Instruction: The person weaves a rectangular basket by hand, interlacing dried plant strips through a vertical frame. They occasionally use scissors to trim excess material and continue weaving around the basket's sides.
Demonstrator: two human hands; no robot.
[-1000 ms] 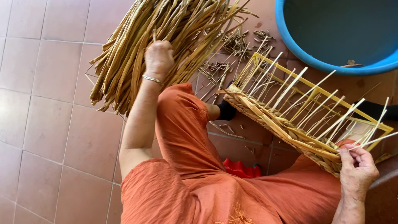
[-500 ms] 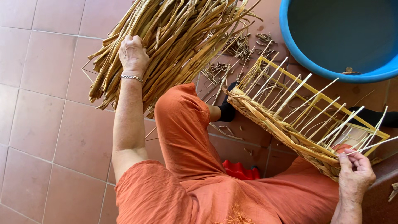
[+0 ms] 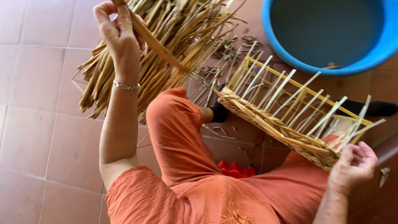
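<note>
- Left hand (image 3: 118, 35) raised over the pile of dried reeds (image 3: 166, 45) on the tiled floor (image 3: 37, 137), grip closed on one flat reed strip (image 3: 155, 43) pinched near its upper end between thumb and fingers.
- Strip slanting down and to the right from the fingers, its lower end lost among the pile.
- Thin silver bracelet (image 3: 126, 86) around the left wrist.
- Right hand (image 3: 354, 166) at the near corner of the half-woven basket (image 3: 282, 120), fingers curled onto the plaited rim and the upright stakes there; grip narrow, steadying the frame rather than wrapped fully round it.
- Basket resting tilted across the lap, over orange trousers (image 3: 182, 141), pale stakes standing up from a braided band.
- Blue plastic tub (image 3: 331, 37) on the floor beyond the basket, apart from it.
- Short offcuts (image 3: 219, 54) scattered between pile and basket.
- Judged by look: strip light, flat, flexible along its length yet liable to crease or split if bent sharply; best held near one end, flat faces between the fingers.
- Basket light but loose at the stakes; safest hold on the woven rim.
</note>
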